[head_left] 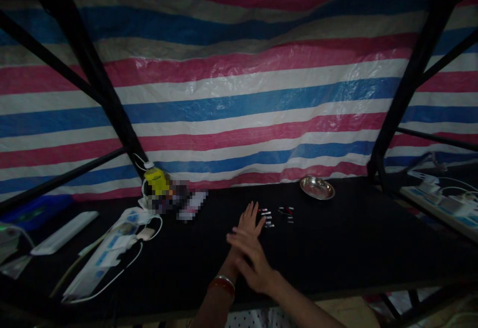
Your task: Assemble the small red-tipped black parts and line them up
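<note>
My left hand [249, 220] lies palm down over the black tabletop [336, 238], fingers stretched out and thumb apart. A red bracelet [223, 284] and a silver-coloured bangle circle its wrist. Across the back of that wrist goes my right hand [254, 261], its fingers extended and somewhat blurred; it covers part of the left hand. Just right of my left fingers and thumb lie several small silver cylindrical pieces [266, 213], some with red parts. A second small group of similar pieces [286, 211] sits farther right. Their exact kind is too small to make out.
A round metal dish [317, 188] stands at the back right. On the left are a power strip [106, 253] with white cables, a yellow-labelled bottle [157, 179] and a blurred-out packet [192, 206]. Black frame posts [398, 89] flank the striped sheet [254, 104] behind.
</note>
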Demonstrator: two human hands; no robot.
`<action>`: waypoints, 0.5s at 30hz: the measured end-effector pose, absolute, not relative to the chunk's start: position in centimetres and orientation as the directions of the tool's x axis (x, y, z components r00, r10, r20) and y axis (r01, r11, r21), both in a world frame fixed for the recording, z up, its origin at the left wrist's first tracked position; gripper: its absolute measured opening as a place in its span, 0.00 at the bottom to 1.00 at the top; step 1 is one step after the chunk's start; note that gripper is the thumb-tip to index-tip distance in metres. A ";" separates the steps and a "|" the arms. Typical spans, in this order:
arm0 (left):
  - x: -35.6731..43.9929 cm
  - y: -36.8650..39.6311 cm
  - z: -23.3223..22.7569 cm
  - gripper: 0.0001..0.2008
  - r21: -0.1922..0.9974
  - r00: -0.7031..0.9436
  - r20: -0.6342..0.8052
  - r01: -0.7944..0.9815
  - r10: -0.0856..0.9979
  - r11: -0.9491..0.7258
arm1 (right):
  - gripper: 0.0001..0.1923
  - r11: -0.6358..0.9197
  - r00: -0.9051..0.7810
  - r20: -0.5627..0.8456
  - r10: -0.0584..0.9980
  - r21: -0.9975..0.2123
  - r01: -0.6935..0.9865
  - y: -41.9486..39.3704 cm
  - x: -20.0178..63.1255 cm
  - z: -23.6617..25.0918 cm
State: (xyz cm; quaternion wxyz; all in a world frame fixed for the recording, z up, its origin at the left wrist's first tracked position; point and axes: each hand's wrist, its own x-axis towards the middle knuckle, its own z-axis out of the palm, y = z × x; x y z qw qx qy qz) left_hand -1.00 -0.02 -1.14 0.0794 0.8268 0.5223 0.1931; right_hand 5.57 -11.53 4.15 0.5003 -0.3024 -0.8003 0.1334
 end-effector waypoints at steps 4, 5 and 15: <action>-1.1 -0.4 -0.7 0.32 0.369 0.385 0.252 0.810 0.888 -0.456 | 0.17 0.892 -0.589 0.676 0.442 -0.400 0.211 -13.5 1.0 3.0; -1.2 -0.5 -0.6 0.32 0.379 0.379 0.248 0.809 0.891 -0.450 | 0.17 0.889 -0.589 0.670 0.452 -0.397 0.231 -13.4 0.5 2.5; -0.7 -0.7 -0.8 0.33 0.365 0.357 0.273 0.821 0.893 -0.439 | 0.17 0.819 -0.469 0.679 0.565 -0.391 0.421 -9.8 2.2 1.5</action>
